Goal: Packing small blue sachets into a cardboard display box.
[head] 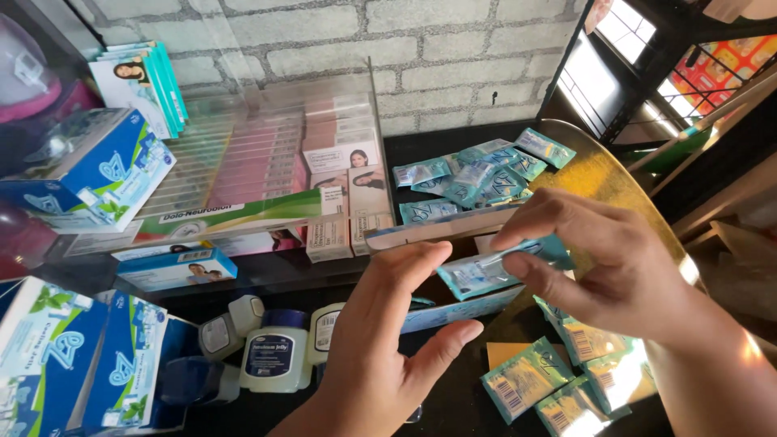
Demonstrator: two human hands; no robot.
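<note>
The right hand [615, 259] pinches a small teal foil sachet [477, 275] by its upper right edge, thumb and forefinger closed on the sealed seam. The left hand [388, 340] is open, fingers extended, with the fingertips steadying a long, flat blue-and-white cardboard box [441, 226] that the sachet hangs just in front of; it grips nothing firmly. Both are held above the middle of the black shelf [421, 146].

A loose heap of matching teal sachets [477, 174] lies toward the shelf's rear right, and more sachets, barcode side up [558, 380], lie at the front right edge. White jars with blue labels [275, 352] stand at the front, left of the hands.

Assessment: the sachet appears very light, thin and pliable, with a slick foil surface liable to slide between fingers. The flat crimped edge offers the surest hold; squeezing the filled centre risks bursting it.
</note>
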